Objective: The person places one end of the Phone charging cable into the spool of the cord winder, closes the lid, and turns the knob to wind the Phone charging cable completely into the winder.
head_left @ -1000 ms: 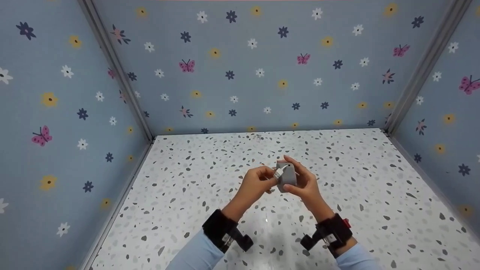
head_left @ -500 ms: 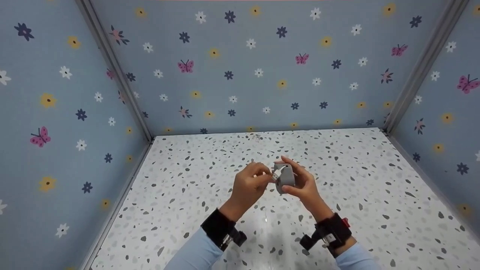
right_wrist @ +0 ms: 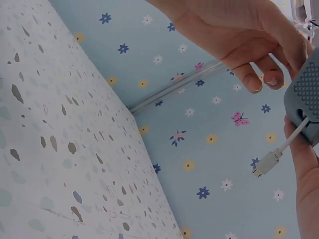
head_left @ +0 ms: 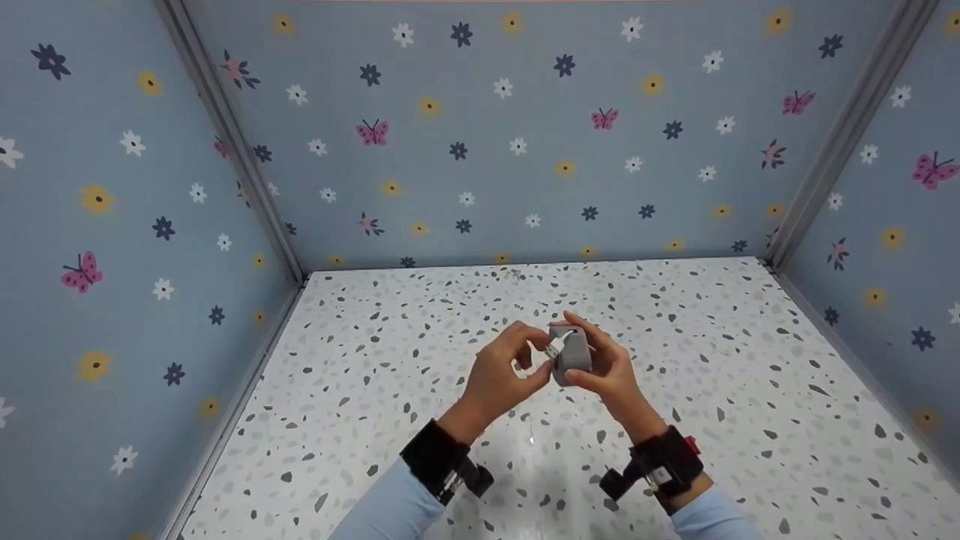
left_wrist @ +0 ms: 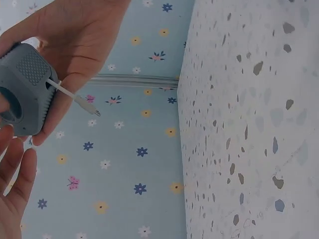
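Note:
A grey cable winder with textured faces is held up above the floor. My right hand grips it between thumb and fingers. A short white cable with a USB plug hangs out of a hole in its body; the plug dangles free in the right wrist view. My left hand is at the winder's left side, thumb and index finger curved toward it. In the left wrist view, a fingertip touches the round dial, while its other fingers stay off the winder. The far side of the dial is cut off.
A white speckled floor spreads below both hands. Blue flower-patterned panels enclose it on the left, back and right, joined by grey metal corner posts. Black camera straps sit on both wrists.
My left hand's thumb and fingers bunched together at the winder's side, then spread apart in a curve. The right hand keeps its grip, and the winder has hardly moved.

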Available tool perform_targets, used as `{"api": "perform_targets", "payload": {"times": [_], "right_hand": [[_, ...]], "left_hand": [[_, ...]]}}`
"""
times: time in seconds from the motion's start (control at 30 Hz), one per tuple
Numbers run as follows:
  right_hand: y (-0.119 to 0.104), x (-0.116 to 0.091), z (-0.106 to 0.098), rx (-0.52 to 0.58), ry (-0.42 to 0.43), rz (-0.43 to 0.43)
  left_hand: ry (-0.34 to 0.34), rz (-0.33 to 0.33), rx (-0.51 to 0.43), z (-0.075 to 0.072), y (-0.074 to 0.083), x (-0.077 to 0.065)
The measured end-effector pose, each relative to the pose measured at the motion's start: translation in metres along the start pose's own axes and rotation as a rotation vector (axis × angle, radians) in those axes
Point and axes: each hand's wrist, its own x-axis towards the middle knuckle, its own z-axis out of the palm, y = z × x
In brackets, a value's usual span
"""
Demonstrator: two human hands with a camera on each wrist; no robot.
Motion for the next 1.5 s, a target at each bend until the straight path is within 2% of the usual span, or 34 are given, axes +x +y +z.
{"api": "perform_targets", "payload": {"times": [0.1,0.17,0.2,0.27,0.4,0.43,0.47,0.5,0.53,0.67,0.7,0.77,0.83,0.9,0.97,1.07,1.13,1.2,1.23,1.27,1.33,1.4,1.47,1.5], "right_hand": [[0.0,0.0,-0.001,0.011,0.004,-0.005],[0.0,0.0,-0.001,0.01,0.005,-0.002],[-0.001,0.0,-0.001,0.009,0.001,-0.004],[-0.001,0.0,-0.001,0.001,-0.001,-0.004],[0.0,0.0,0.0,-0.011,0.0,-0.012],[0.0,0.0,0.0,-0.014,0.002,-0.009],[0.0,0.0,0.001,-0.018,0.003,-0.005],[0.0,0.0,0.001,-0.018,-0.001,-0.006],[0.0,0.0,0.001,-0.017,-0.005,-0.007],[0.0,-0.001,0.002,-0.005,-0.005,0.009],[0.0,0.0,0.002,0.002,-0.006,0.009],[-0.001,0.0,0.002,0.015,-0.004,0.012],[-0.001,0.0,0.003,0.023,-0.012,0.003],[-0.001,0.001,0.003,0.026,-0.015,0.0],[-0.001,0.001,0.003,0.03,-0.019,-0.009],[-0.001,0.001,0.003,0.029,-0.016,-0.014],[-0.001,0.001,0.002,0.033,-0.021,-0.026],[0.0,0.002,0.002,0.03,-0.023,-0.034],[0.001,0.002,0.002,0.028,-0.023,-0.035],[0.001,0.002,0.002,0.026,-0.024,-0.036],[0.002,0.003,0.002,0.012,-0.023,-0.033],[0.002,0.003,0.002,0.0,-0.022,-0.024],[0.001,0.003,0.003,-0.005,-0.019,-0.011],[0.002,0.002,0.003,-0.006,-0.017,-0.006]], "left_hand": [[0.031,0.121,0.144,0.0,-0.001,0.0],[0.047,0.157,0.193,0.001,-0.001,0.001],[0.048,0.153,0.203,0.002,-0.001,0.001],[0.026,0.084,0.177,0.003,0.002,0.001],[-0.047,-0.188,-0.082,0.006,0.007,0.001],[-0.049,-0.222,-0.127,0.006,0.006,0.001],[-0.043,-0.223,-0.148,0.006,0.005,0.001],[-0.031,-0.185,-0.144,0.006,0.004,0.0],[-0.012,-0.109,-0.1,0.005,0.002,0.0],[0.139,0.32,0.23,0.0,-0.006,0.002],[0.175,0.41,0.306,-0.001,-0.008,0.003],[0.223,0.547,0.424,-0.004,-0.009,0.006],[0.252,0.632,0.5,-0.006,-0.01,0.008],[0.267,0.678,0.55,-0.007,-0.01,0.01],[0.279,0.692,0.569,-0.007,-0.01,0.012],[0.291,0.673,0.581,-0.008,-0.011,0.014],[0.283,0.642,0.563,-0.007,-0.012,0.015],[0.246,0.587,0.516,-0.006,-0.014,0.015],[0.211,0.536,0.465,-0.004,-0.014,0.014],[0.158,0.456,0.384,-0.002,-0.013,0.012],[0.023,0.22,0.131,0.003,-0.009,0.009],[-0.086,-0.091,-0.211,0.008,-0.003,0.007],[-0.111,-0.397,-0.525,0.011,0.003,0.007],[-0.107,-0.522,-0.635,0.012,0.006,0.009]]}}
